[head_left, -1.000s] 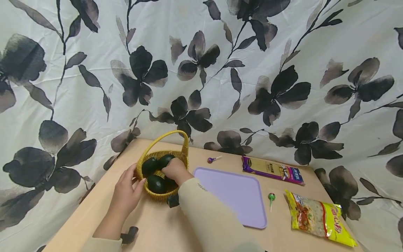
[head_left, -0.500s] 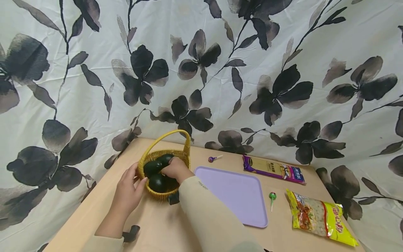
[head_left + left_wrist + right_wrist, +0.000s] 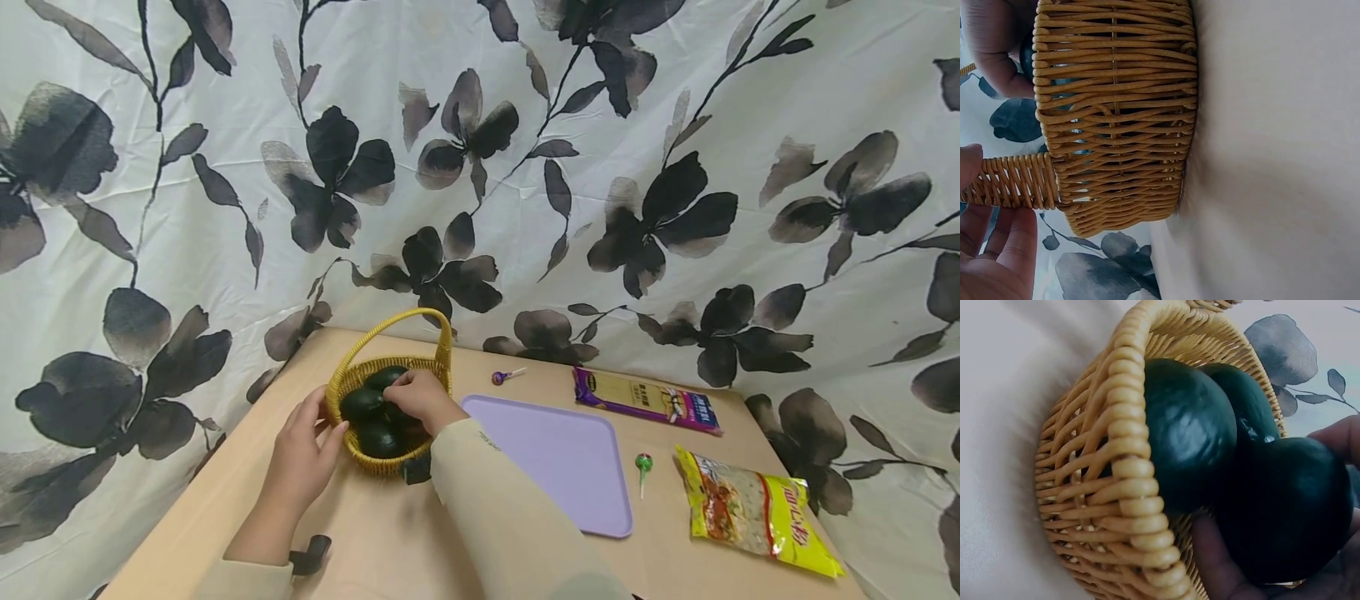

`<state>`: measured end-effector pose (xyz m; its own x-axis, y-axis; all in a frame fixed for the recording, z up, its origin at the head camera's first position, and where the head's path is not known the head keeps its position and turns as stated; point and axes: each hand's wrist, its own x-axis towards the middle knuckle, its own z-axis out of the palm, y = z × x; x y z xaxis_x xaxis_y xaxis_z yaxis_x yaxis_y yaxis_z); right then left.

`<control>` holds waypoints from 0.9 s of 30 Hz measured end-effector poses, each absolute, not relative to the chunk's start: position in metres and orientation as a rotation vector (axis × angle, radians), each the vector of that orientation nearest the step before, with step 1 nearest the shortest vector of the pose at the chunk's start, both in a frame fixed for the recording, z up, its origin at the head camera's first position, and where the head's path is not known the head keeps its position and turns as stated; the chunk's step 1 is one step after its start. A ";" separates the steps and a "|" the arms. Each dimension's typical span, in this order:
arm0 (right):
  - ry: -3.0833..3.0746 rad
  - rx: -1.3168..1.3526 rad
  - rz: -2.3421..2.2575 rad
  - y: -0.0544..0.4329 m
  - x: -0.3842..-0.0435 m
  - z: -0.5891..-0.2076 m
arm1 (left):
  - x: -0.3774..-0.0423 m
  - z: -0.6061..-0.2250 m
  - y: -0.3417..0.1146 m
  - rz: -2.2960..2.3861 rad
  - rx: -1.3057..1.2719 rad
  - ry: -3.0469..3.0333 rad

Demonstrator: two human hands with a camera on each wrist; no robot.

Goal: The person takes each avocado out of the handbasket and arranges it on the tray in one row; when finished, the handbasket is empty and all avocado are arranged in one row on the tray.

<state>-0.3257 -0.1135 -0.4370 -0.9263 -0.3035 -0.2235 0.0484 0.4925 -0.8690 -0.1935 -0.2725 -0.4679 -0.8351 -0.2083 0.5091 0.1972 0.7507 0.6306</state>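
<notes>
A yellow wicker basket (image 3: 378, 468) with an arched handle (image 3: 360, 342) stands on the table, holding several dark green avocados (image 3: 378, 439). My left hand (image 3: 303, 458) is at its left side; in the left wrist view, thumb and fingers (image 3: 1019, 240) pinch the base of the handle. My right hand (image 3: 423, 400) reaches over the basket's right side. In the right wrist view its fingers (image 3: 1216, 556) curl round one glossy avocado (image 3: 1285, 512) at the basket's mouth, with two others (image 3: 1191, 434) beside it. The right hand partly covers the held avocado in the head view.
A lilac tray (image 3: 555, 458) lies right of the basket, partly under the right sleeve (image 3: 510, 517). Around it are a purple lollipop (image 3: 506, 377), a green lollipop (image 3: 643, 471), a purple-and-gold packet (image 3: 648, 402) and a yellow noodle bag (image 3: 757, 512). A floral cloth (image 3: 555, 208) hangs behind.
My right hand has lifted slightly, its fingers now higher over the avocados, which have shifted a little in the basket. The left hand keeps its place at the handle.
</notes>
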 end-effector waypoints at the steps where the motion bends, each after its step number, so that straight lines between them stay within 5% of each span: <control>1: 2.383 -0.204 -1.423 -0.113 -0.326 -0.437 | -0.194 -0.468 -0.273 -0.944 0.005 -2.375; 27: 2.108 -0.355 -1.717 -0.076 -0.318 -0.407 | -0.185 -0.472 -0.269 -0.932 0.018 -2.351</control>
<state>-0.3183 -0.0763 -0.4075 -0.8890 -0.4348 -0.1434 0.0525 0.2143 -0.9753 -0.1848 -0.2695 -0.4723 -0.8179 -0.2240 0.5299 0.1998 0.7532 0.6267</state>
